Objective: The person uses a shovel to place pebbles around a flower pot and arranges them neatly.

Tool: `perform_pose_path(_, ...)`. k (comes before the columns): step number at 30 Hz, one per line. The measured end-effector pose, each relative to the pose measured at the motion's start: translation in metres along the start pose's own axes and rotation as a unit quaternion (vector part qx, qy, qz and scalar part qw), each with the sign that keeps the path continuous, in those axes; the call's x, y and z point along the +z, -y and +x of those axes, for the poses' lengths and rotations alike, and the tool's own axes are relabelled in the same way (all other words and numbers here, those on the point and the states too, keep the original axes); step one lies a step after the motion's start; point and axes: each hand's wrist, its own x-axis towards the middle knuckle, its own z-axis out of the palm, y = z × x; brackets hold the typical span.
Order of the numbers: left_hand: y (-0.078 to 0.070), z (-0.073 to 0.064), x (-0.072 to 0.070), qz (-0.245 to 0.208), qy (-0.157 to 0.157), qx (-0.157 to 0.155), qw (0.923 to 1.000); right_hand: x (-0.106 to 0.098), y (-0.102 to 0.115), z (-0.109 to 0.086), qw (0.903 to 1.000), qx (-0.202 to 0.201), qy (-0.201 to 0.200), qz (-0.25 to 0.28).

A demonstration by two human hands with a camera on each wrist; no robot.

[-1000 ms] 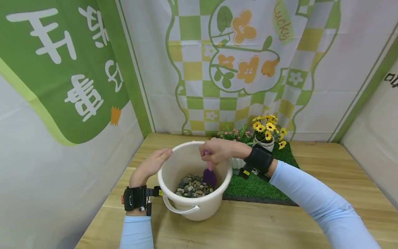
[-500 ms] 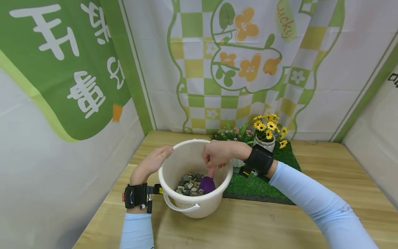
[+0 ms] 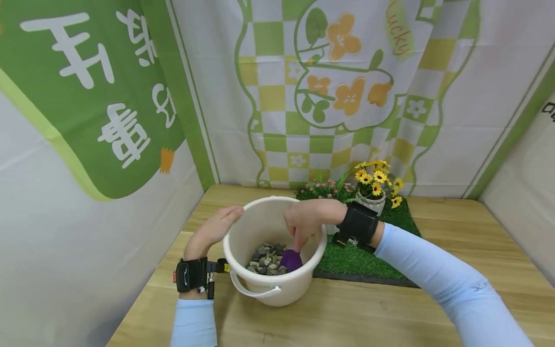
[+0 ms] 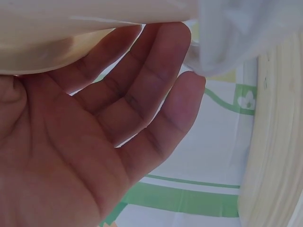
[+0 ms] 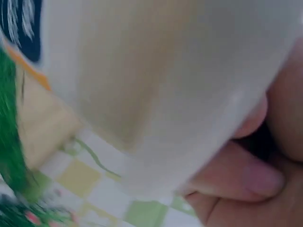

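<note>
A cream plastic bucket [image 3: 284, 292] stands upright on the table, its white handle [image 3: 256, 292] lowered at the front. Grey and tan pebbles [image 3: 265, 259] cover its bottom. My left hand [image 3: 217, 226] holds the rim on the left; the left wrist view shows its curved fingers [image 4: 142, 90] against the bucket's outer wall. Inside the rim on the right, my right hand [image 3: 309, 218] grips the pink handle of a small purple shovel [image 3: 291, 260]. The shovel's blade is down among the pebbles. In the right wrist view the bucket wall [image 5: 156, 94] hides the shovel.
Behind the bucket to the right lies a green artificial grass mat [image 3: 364, 262]. Potted yellow flowers [image 3: 376, 182] and pink flowers [image 3: 327, 189] stand on it. Printed cloth [image 3: 277, 111] walls rise at the back and sides of the wooden table [image 3: 347, 318].
My right hand has lowered a little into the bucket, and the shovel's blade has swung left and down into the pebbles. My left hand stays on the rim.
</note>
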Motion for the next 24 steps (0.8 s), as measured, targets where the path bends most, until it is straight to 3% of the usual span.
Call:
perform_pose_path(3, 0.002, -0.001, -0.001, 0.006, -0.001, -0.002, 1.0, 0.004, -0.006, 0.002, 0.9979, -0.054, -0.031, 0.02)
perform_pose_path(6, 0.004, 0.0, 0.0, 0.003, -0.006, -0.003, 1.0, 0.008, -0.011, 0.005, 0.9938, -0.082, -0.052, 0.054)
perform_pose_path(14, 0.006, 0.004, 0.002, 0.005, -0.005, 0.021, 0.9998, 0.019, -0.016, 0.012, 0.98, -0.09, -0.049, 0.171)
perform_pose_path(19, 0.004, 0.003, 0.0, 0.013, -0.01, 0.018, 0.9997, 0.023, -0.016, 0.014, 0.9705, -0.14, -0.08, 0.18)
perform_pose_path(24, 0.003, 0.003, -0.001, 0.015, -0.003, 0.002, 0.9999, 0.026, -0.017, 0.017, 0.966, -0.146, -0.088, 0.195)
